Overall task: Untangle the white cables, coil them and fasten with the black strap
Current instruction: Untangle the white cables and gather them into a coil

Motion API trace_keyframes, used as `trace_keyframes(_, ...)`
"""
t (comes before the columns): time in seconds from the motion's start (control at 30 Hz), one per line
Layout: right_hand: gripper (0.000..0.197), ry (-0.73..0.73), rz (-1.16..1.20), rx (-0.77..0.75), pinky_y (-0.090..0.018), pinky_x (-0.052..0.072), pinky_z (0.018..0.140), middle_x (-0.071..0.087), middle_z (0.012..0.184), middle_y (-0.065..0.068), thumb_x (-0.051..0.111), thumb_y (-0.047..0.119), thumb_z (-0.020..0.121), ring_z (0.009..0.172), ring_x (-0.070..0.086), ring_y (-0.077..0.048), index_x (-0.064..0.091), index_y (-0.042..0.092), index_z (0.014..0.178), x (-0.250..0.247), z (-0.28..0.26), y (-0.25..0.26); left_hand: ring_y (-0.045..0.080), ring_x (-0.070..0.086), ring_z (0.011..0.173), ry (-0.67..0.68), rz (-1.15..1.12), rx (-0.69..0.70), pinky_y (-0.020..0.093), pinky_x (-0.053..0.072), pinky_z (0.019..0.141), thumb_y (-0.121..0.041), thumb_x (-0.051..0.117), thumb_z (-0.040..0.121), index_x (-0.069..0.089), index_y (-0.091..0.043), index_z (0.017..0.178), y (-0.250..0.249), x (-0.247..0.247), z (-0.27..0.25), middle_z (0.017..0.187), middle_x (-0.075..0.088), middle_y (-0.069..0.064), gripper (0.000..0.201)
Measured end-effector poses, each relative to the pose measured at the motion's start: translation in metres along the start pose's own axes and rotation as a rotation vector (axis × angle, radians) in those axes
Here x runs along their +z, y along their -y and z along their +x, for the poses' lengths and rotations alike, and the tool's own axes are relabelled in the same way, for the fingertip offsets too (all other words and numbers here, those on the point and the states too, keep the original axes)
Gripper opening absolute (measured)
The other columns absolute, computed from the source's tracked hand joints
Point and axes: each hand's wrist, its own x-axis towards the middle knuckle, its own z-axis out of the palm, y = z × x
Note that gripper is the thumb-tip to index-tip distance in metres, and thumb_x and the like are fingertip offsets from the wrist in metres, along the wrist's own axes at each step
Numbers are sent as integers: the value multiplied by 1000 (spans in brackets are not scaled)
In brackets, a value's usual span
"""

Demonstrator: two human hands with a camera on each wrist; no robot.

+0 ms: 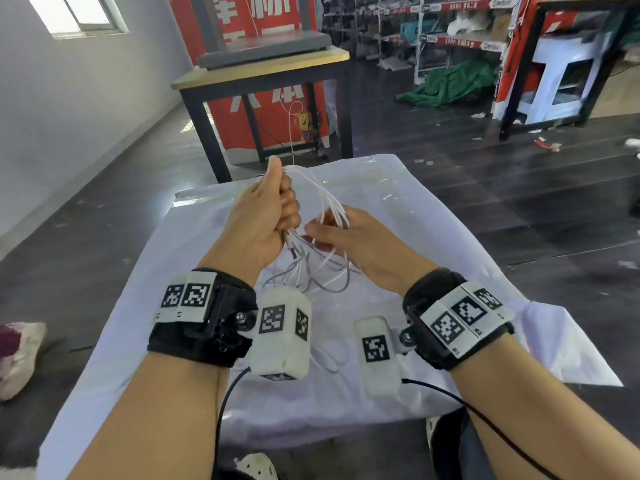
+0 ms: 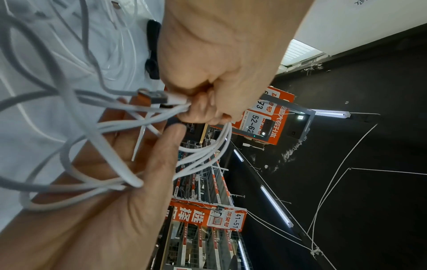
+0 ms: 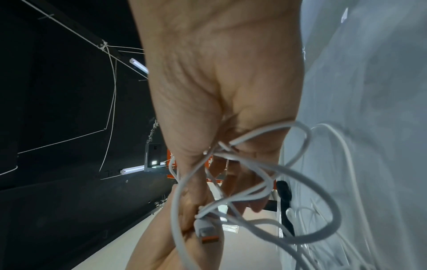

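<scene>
Left hand (image 1: 263, 220) fisted around white cables (image 1: 329, 206), raised above cloth-covered table (image 1: 450, 271) | right hand (image 1: 343, 237) pinching their loops | black strap (image 2: 153, 49) lying on cloth

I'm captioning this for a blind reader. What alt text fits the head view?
Left hand grips a bunch of white cables upright above a white cloth; right hand fingers the loops beside it. Both wrists wear black bands with cameras.
</scene>
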Motion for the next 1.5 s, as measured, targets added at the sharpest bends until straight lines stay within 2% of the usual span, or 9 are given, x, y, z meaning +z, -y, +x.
trace_keyframes(0.33,17,209,-84,31,-7,43,66,70,90,0,60,22,93,76,62,-2,69,10,101,3,-4,3,5,22,40,35,-95,-17,16,24,36,-40,40,100,44,-15,67,2,3,0,51,25,-5,42)
trace_keyframes(0.57,21,151,27,92,-14,50,61,47,84,-4,41,23,102,72,52,-19,56,10,94,6,-4,9,7,28,41,20,-192,-13,18,35,41,-36,40,101,45,-14,66,0,3,1,53,31,-3,42)
trace_keyframes(0.7,29,183,-91,53,-20,45,56,39,72,-3,39,32,102,57,40,-12,54,9,90,4,-4,7,9,35,44,34,-161,-30,21,43,48,-36,38,102,47,-13,67,2,4,-1,52,37,-3,42)
trace_keyframes(0.77,30,118,-29,30,-19,42,52,35,67,0,38,31,102,54,37,-10,51,10,85,3,-2,6,11,53,55,76,-85,2,26,54,65,-35,39,102,57,-11,76,-1,3,-2,61,54,2,39)
trace_keyframes(0.87,31,-123,269,2,-17,39,47,35,59,4,40,29,102,46,35,-6,47,11,79,-4,4,3,15,65,98,137,248,65,29,53,91,-35,42,100,61,-10,113,-5,-4,-4,110,66,7,34)
trace_keyframes(1.07,33,-508,764,-78,-18,36,42,34,48,7,39,28,103,41,32,-6,41,14,73,-27,11,8,11,64,104,489,739,-96,19,53,83,-31,56,95,63,-17,119,16,-9,-8,114,67,-1,29)
trace_keyframes(1.17,37,-587,837,-119,-19,33,43,30,45,8,38,29,103,40,27,-7,37,15,69,-31,11,10,0,63,80,578,904,-48,12,47,64,-22,60,93,65,-23,114,20,-9,-8,97,73,-2,21)
trace_keyframes(1.37,35,-837,738,-98,-18,27,38,29,40,12,35,30,103,35,25,-5,37,16,72,-47,10,10,4,58,72,142,809,143,13,49,61,-14,53,96,67,-16,94,7,-29,7,82,65,-2,14)
trace_keyframes(1.5,34,-895,683,-86,-18,28,40,29,52,6,33,30,104,38,26,-6,38,15,73,-47,9,11,15,62,84,-183,627,282,25,55,77,-14,49,98,66,-11,98,7,-36,16,85,64,1,17)
